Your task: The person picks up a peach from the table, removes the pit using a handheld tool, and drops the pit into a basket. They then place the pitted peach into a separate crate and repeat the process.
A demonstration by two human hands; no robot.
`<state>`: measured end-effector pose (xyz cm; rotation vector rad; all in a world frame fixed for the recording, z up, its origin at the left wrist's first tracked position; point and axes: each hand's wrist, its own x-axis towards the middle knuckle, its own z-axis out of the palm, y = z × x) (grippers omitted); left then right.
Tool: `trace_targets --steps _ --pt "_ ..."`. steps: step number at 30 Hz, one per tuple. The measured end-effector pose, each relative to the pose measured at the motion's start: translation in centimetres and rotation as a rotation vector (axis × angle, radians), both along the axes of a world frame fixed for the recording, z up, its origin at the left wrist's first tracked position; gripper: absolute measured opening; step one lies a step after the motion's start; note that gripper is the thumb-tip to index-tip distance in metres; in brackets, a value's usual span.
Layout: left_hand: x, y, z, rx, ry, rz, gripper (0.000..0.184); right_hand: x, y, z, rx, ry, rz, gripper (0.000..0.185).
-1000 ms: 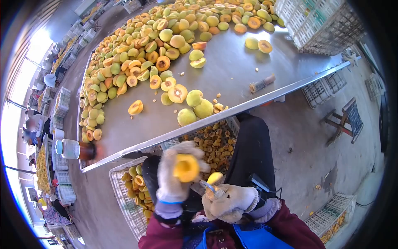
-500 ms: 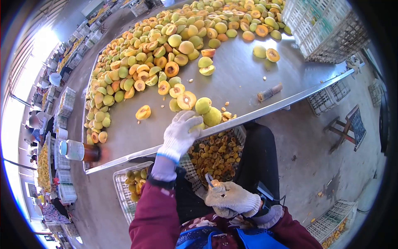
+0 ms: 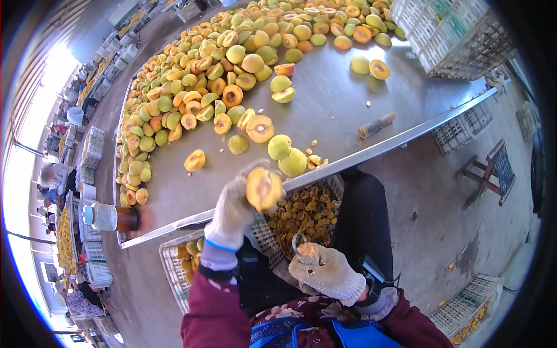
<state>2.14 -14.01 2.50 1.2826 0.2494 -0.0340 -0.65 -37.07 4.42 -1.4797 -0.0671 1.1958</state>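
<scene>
In the head view my left hand (image 3: 232,203), in a whitish knit glove, is closed on a peach half (image 3: 264,189) just off the table's front edge. Its cut face, with the pit area at the centre, is turned up. My gloved right hand (image 3: 328,275) is wrapped round the wooden handle of a pitting tool (image 3: 308,253) with a curved metal loop at its end. Below both hands a crate of pitted-out scraps (image 3: 304,217) stands between my knees. Two green peaches (image 3: 293,162) lie at the table edge near my left hand.
A heap of halved peaches (image 3: 203,81) covers the back and left of the metal table (image 3: 325,110). On it also stand a plastic crate (image 3: 449,40), a jar of brown liquid (image 3: 113,217) and a taped stick (image 3: 376,126). A wooden stool (image 3: 490,174) is at right.
My left hand has lifted a peach half from the table edge and drawn it back towards me, cut face showing. The right hand has turned slightly, bringing the tool's loop more upright.
</scene>
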Motion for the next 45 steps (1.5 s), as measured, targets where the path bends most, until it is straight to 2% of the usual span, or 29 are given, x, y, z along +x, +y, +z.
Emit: trace_targets --steps 1,2,3,4,6,9,15,19,25,28,30,31,33,37,39,40,42,45 --pt "-1.0 -1.6 0.9 0.060 -0.003 -0.042 0.074 0.0 0.1 0.0 -0.003 0.004 0.001 0.025" --pt "-1.7 -2.8 1.6 -0.036 0.001 -0.056 0.081 -0.1 0.2 0.1 -0.009 -0.129 -0.013 0.025" --pt "-2.9 -3.8 1.4 -0.225 0.056 0.009 0.081 -0.2 0.2 0.2 -0.016 -0.261 -0.028 0.025" --pt "-3.7 -4.1 1.4 -0.209 0.056 -0.017 0.076 -0.5 0.3 -0.2 -0.020 -0.258 -0.029 0.025" --pt "-4.8 -4.9 1.7 -0.195 0.057 -0.044 0.071 -1.1 0.5 -1.4 -0.036 -0.595 -0.074 0.025" --pt "-6.0 -5.8 1.8 -0.158 0.115 0.007 0.071 -1.3 0.5 -1.3 -0.094 -0.685 -0.093 0.026" --pt "-6.9 -6.5 0.5 -0.064 0.004 0.002 0.068 -1.4 0.3 -1.3 -0.120 -0.777 -0.109 0.026" --pt "-7.1 -6.8 1.0 0.073 -0.030 0.004 0.067 -1.4 -0.1 -1.3 -0.063 -0.744 -0.122 0.025" --pt "-6.7 -7.8 2.9 -0.063 0.101 0.099 0.061 -1.3 -0.4 -0.2 -0.172 -0.710 0.018 0.025" --pt "-6.5 -8.8 2.8 0.017 0.080 0.135 0.057 -1.3 -0.5 -0.7 -0.153 -0.723 0.048 0.026" --pt "-6.5 -9.7 2.6 0.218 -0.007 0.202 0.055 -1.2 -0.6 -0.8 -0.089 -0.533 0.071 0.027" --pt "-6.6 -9.7 2.6 0.218 -0.008 0.205 0.055 -1.1 -0.6 -0.7 -0.088 -0.534 0.074 0.027" --pt "-7.1 -10.0 2.4 0.063 0.014 0.211 0.056 -1.2 -0.9 -0.3 -0.072 -0.542 0.087 0.027" --pt "-7.8 -9.8 2.3 0.157 0.051 0.202 0.058 -0.6 -1.2 0.4 -0.078 -0.499 0.134 0.028" --pt "-8.5 -10.4 2.3 0.123 -0.034 0.232 0.062 -0.7 -1.4 0.5 0.017 -0.299 0.125 0.030" --pt "-8.4 -10.8 2.3 -0.019 -0.018 0.258 0.066 -1.0 -1.3 0.1 0.021 -0.302 0.126 0.030" --pt "-8.2 -10.6 2.2 -0.098 -0.006 0.248 0.067 -1.7 -1.1 -1.1 -0.035 -0.415 0.070 0.034" --pt "-8.4 -10.7 2.0 -0.213 0.001 0.242 0.070 -1.5 -1.1 -0.7 -0.037 -0.407 0.084 0.035"
